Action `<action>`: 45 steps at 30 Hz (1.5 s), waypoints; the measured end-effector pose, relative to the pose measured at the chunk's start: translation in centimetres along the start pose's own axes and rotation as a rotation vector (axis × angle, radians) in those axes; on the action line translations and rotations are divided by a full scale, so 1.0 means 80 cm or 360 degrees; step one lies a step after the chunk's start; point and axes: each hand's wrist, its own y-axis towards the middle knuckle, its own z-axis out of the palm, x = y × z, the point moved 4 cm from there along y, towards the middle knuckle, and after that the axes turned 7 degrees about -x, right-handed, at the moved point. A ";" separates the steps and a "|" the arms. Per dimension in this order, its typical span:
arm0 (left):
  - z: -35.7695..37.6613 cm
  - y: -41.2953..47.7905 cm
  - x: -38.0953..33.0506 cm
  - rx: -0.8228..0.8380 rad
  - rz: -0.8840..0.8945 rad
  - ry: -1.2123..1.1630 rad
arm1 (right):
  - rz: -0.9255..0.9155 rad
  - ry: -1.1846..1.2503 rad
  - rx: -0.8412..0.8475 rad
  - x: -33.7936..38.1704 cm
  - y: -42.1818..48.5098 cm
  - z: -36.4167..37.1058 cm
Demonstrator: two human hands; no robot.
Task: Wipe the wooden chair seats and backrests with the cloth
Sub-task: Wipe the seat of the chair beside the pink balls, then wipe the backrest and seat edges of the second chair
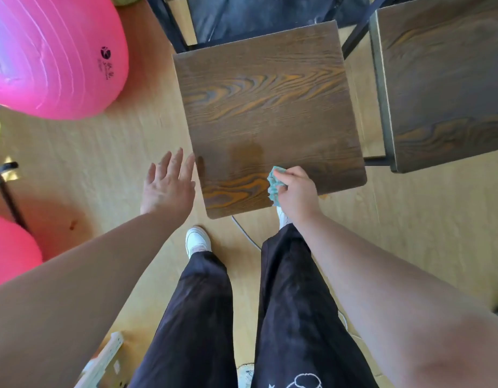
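A dark brown wooden chair seat with orange grain fills the middle of the head view, seen from above. My right hand grips a bunched teal cloth on the seat's near edge, right of centre. A damp patch shows on the wood just beyond the cloth. My left hand hovers with fingers spread beside the seat's near left corner, its fingertips at the seat's left edge. A second wooden chair seat of the same kind stands to the right.
A large pink exercise ball sits on the light wood floor at the upper left; another pink ball is at the left edge. Black metal chair frame bars rise beyond the seat. My legs and white shoes stand just before the chair.
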 end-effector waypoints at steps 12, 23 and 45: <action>0.003 -0.049 0.108 -0.0032 -0.0120 -0.0103 | -0.0240 -0.0135 0.0359 0.134 -0.083 0.167; -0.145 0.003 0.147 -0.0390 -0.0103 -0.0192 | -0.0269 0.0298 -0.0462 0.292 -0.018 0.016; -0.239 0.163 0.111 -0.0631 -0.0324 -0.0266 | -0.1701 0.0037 -0.1101 0.476 0.143 -0.138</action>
